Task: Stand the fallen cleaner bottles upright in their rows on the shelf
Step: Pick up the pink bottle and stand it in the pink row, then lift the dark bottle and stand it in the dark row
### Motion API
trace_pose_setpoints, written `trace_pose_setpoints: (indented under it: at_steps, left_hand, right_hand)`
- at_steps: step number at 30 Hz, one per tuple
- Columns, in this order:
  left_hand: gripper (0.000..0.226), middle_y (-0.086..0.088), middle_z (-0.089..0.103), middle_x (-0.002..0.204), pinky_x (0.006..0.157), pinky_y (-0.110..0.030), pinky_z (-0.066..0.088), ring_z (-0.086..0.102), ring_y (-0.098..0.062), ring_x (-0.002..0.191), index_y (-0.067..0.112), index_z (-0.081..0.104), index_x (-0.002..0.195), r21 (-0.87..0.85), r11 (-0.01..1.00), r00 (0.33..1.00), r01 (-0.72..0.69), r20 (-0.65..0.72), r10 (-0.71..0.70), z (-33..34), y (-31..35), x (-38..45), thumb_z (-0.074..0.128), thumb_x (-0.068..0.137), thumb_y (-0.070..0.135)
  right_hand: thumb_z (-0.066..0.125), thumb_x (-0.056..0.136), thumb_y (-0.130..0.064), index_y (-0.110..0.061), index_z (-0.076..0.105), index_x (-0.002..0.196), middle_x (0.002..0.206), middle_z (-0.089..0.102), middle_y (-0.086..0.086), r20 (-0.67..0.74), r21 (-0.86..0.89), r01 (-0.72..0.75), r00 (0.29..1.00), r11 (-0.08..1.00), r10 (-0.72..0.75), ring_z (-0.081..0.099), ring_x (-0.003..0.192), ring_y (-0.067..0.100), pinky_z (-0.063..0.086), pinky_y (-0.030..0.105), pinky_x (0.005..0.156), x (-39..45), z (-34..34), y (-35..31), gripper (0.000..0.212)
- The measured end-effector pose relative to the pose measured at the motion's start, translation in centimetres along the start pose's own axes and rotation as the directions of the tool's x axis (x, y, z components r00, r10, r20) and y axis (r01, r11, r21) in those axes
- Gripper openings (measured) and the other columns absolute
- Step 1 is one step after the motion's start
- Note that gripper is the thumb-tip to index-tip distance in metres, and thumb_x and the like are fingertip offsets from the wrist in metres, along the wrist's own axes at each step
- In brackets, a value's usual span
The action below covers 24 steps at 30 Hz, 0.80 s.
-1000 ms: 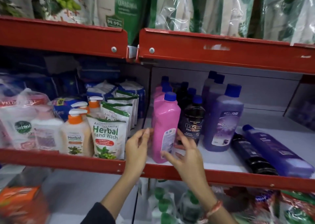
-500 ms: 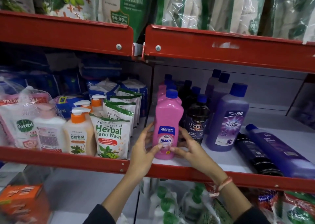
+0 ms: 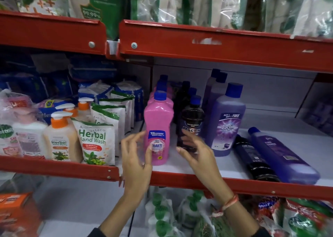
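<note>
A pink cleaner bottle (image 3: 158, 127) stands upright at the front of its row, label facing me. My left hand (image 3: 136, 157) hovers at its lower left with fingers spread, one fingertip near the label. My right hand (image 3: 195, 152) is open in front of the upright black bottle (image 3: 191, 121); I cannot tell if it touches it. An upright purple bottle (image 3: 226, 121) heads the row to the right. On the shelf's right side a black bottle (image 3: 252, 157) and a purple bottle (image 3: 281, 154) lie flat, caps pointing back.
The white shelf (image 3: 198, 166) has a red front lip and a red shelf edge (image 3: 216, 44) close overhead. Herbal hand wash pouches (image 3: 95, 139) and pump bottles (image 3: 59, 137) fill the left bay. Packaged goods sit on the shelf below.
Both hands have come off the pink bottle, which now stands on its own. My right hand has shifted right to the front of the black bottle.
</note>
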State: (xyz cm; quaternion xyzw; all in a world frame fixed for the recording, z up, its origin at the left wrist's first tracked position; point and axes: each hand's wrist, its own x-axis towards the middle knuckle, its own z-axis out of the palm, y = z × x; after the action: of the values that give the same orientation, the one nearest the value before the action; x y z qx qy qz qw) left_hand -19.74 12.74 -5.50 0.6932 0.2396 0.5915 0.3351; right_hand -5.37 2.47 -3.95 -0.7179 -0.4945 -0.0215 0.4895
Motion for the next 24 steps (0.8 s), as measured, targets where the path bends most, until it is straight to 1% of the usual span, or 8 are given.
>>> trace_pose_setpoints:
  at_steps: [4,8,11,13,16,18,20,24]
  left_hand:
    - [0.025,-0.006,0.051,0.109,0.087,-0.018,0.046,0.055,-0.013,0.095,0.013,0.054,0.113,-0.017,0.988,0.984,-0.156,-0.090,0.154,4.4,3.2,-1.2,0.055,0.089,0.005]
    - [0.025,-0.001,0.059,0.094,0.076,-0.022,0.050,0.059,-0.008,0.084,0.018,0.052,0.112,-0.102,0.993,0.965,-0.060,0.248,0.084,11.0,5.3,-2.7,0.056,0.089,0.008]
    - [0.020,-0.004,0.070,0.095,0.078,-0.038,0.056,0.067,-0.018,0.084,0.015,0.059,0.107,0.090,0.990,0.846,0.109,0.514,-0.140,16.2,5.5,-3.7,0.057,0.089,0.023]
    - [0.034,-0.011,0.073,0.099,0.082,-0.043,0.057,0.069,-0.028,0.090,0.013,0.060,0.107,0.221,0.950,0.696,0.220,0.647,-0.312,18.8,6.4,-4.0,0.055,0.088,0.041]
    - [0.047,-0.012,0.071,0.104,0.084,-0.040,0.057,0.069,-0.028,0.097,0.006,0.063,0.104,0.202,0.863,0.531,0.462,0.717,-0.452,21.8,7.7,-4.2,0.065,0.081,0.047]
    - [0.053,-0.014,0.072,0.102,0.081,-0.039,0.055,0.068,-0.028,0.097,0.003,0.065,0.102,0.180,0.841,0.525,0.511,0.709,-0.471,22.9,7.8,-4.1,0.076,0.071,0.044]
    - [0.049,-0.016,0.072,0.101,0.086,-0.039,0.055,0.068,-0.028,0.097,-0.001,0.067,0.103,0.113,0.828,0.542,0.549,0.706,-0.456,23.2,7.8,-4.2,0.081,0.069,0.032]
    - [0.036,0.003,0.069,0.092,0.085,-0.024,0.052,0.064,-0.016,0.093,0.020,0.065,0.102,-0.043,0.864,0.653,0.502,0.673,-0.347,21.9,8.8,-4.4,0.079,0.071,0.011]
  right_hand:
    - [0.067,0.088,-0.025,-0.021,0.069,0.115,0.109,0.073,0.002,-0.221,-0.184,-0.058,0.975,0.981,0.016,0.068,0.087,0.011,0.054,0.022,0.077,-0.6,-6.6,2.3,0.027]
    - [0.052,0.093,-0.020,-0.012,0.068,0.111,0.109,0.070,0.020,-0.313,-0.506,-0.409,0.908,0.759,0.280,0.065,0.099,0.041,0.048,0.040,0.074,-1.4,-13.6,5.4,0.025]
    - [0.046,0.093,-0.018,-0.005,0.065,0.107,0.112,0.068,0.025,-0.193,-0.608,-0.463,0.874,0.645,0.445,0.062,0.104,0.044,0.048,0.043,0.081,-1.8,-16.1,8.4,0.027]
    - [0.048,0.092,-0.020,-0.007,0.067,0.109,0.115,0.068,0.024,-0.105,-0.565,-0.479,0.849,0.672,0.517,0.061,0.107,0.042,0.048,0.041,0.084,-1.8,-17.1,9.6,0.028]
    - [0.057,0.091,-0.027,-0.004,0.068,0.100,0.107,0.071,0.020,-0.024,-0.460,-0.485,0.844,0.743,0.536,0.064,0.103,0.037,0.048,0.038,0.082,-1.5,-18.6,9.8,0.027]
    - [0.063,0.089,-0.028,-0.009,0.064,0.082,0.093,0.071,0.015,0.018,-0.390,-0.484,0.847,0.783,0.532,0.065,0.091,0.031,0.044,0.033,0.073,-1.6,-19.1,9.5,0.021]
    - [0.069,0.086,-0.025,-0.016,0.068,0.087,0.089,0.070,0.012,0.039,-0.298,-0.488,0.852,0.820,0.522,0.065,0.089,0.026,0.045,0.030,0.074,-1.8,-19.5,9.6,0.010]
    - [0.080,0.075,-0.007,0.000,0.055,0.132,0.119,0.069,0.017,-0.040,0.098,-0.545,0.834,0.833,0.550,0.066,0.109,0.032,0.052,0.049,0.097,-2.2,-19.9,10.2,0.063]
